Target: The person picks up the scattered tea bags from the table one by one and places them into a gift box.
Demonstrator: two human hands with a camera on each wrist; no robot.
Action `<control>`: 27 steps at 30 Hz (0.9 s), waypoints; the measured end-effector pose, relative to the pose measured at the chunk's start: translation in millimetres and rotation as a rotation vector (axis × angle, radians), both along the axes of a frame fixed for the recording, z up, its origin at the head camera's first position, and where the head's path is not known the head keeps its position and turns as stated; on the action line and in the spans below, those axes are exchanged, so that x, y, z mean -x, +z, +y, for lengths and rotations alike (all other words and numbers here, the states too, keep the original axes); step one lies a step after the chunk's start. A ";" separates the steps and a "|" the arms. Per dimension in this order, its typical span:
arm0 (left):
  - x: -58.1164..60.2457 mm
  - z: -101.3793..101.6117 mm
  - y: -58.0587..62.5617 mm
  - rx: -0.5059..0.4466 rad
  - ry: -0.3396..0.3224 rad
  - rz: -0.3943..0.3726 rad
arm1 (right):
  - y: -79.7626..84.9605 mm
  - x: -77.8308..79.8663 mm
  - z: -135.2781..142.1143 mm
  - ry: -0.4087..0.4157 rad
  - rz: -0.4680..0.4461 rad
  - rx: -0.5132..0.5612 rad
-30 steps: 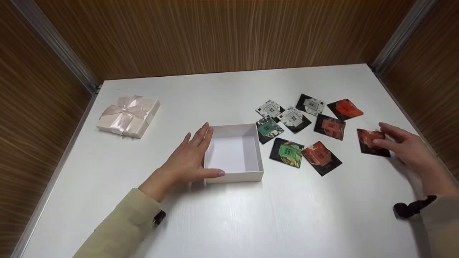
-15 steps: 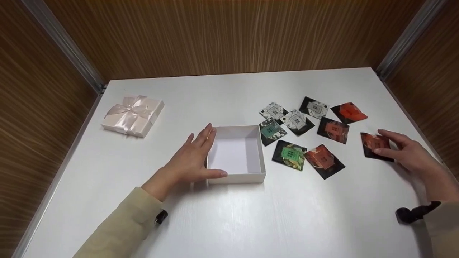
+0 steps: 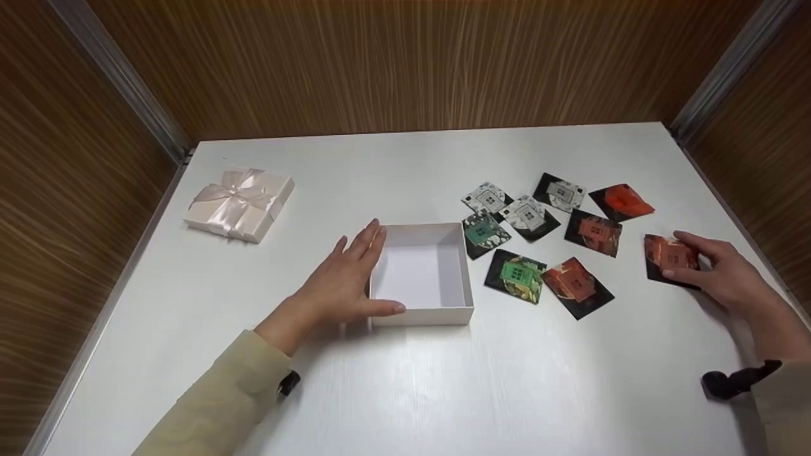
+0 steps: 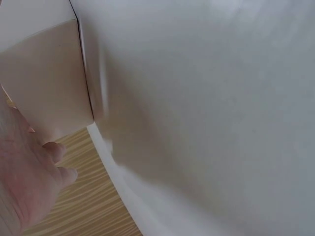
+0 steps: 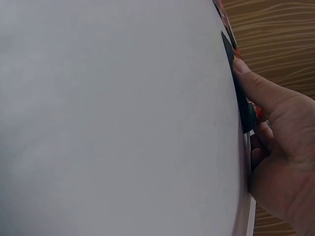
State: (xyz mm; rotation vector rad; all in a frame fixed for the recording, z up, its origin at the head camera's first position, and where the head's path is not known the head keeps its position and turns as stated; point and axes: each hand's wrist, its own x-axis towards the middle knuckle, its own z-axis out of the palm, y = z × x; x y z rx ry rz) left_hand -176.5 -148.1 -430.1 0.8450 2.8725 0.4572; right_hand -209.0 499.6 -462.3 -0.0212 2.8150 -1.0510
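Observation:
My left hand [image 3: 345, 282] lies along the left side of an open-topped white box [image 3: 421, 316], fingers extended at its far left corner and thumb over the front rim. In the left wrist view, that hand [image 4: 29, 177] shows beside the box wall [image 4: 47, 83]. At the right, my right hand [image 3: 725, 269] pinches a red and black sachet [image 3: 670, 256] between thumb and fingers. The right wrist view shows the thumb [image 5: 258, 88] on the edge of this dark sachet [image 5: 241, 98], which stands slightly tilted; the fingers behind it are partly hidden.
Several more flat sachets in red [image 3: 578, 288], green [image 3: 516, 276] and grey-white [image 3: 531, 217] lie between box and right hand, some overlapping. A pale pink lid with a satin bow [image 3: 241, 202] lies back left. Wood-grain panels [image 3: 418, 63] enclose the white table [image 3: 412, 386].
The whole head view has shifted slightly right and down. Beside the other sachets, the red one under my right hand has turned a little. My left hand stays against the box.

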 end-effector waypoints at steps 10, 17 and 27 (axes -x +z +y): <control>-0.3 0.6 -3.0 0.007 0.001 -0.004 | -4.3 -9.7 3.0 -0.101 -0.013 -0.040; 2.1 0.7 -1.4 0.006 -0.001 -0.003 | -4.2 -9.6 6.2 -0.142 0.032 0.072; 2.0 -0.1 -1.4 0.005 0.003 0.000 | 15.0 -4.0 -3.0 -0.320 -0.018 0.118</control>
